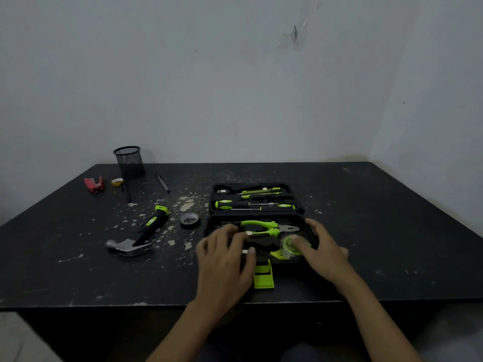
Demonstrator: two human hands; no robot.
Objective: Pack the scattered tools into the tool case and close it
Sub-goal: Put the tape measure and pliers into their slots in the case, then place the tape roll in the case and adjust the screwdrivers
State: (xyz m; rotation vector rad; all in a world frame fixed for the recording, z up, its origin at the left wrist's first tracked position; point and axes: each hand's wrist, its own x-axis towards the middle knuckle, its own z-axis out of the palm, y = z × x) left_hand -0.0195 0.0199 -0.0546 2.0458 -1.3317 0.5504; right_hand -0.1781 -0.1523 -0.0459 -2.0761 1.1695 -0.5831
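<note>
Tool case (257,202) lies open mid-table (366,231), plenty of bare room to its right. Inside: screwdrivers, and pliers (269,227) lying left-right, nose pointing right. Left hand (224,259) rests flat with fingers spread on the near tray; right hand (320,249) presses the tape measure (288,246). The hammer (141,236) sits outside, left, head toward the near edge.

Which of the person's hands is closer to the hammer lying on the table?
The left hand. It rests on the near-left part of the open tool case, just right of the hammer. The right hand sits farther right, fingers on the tape measure.
</note>
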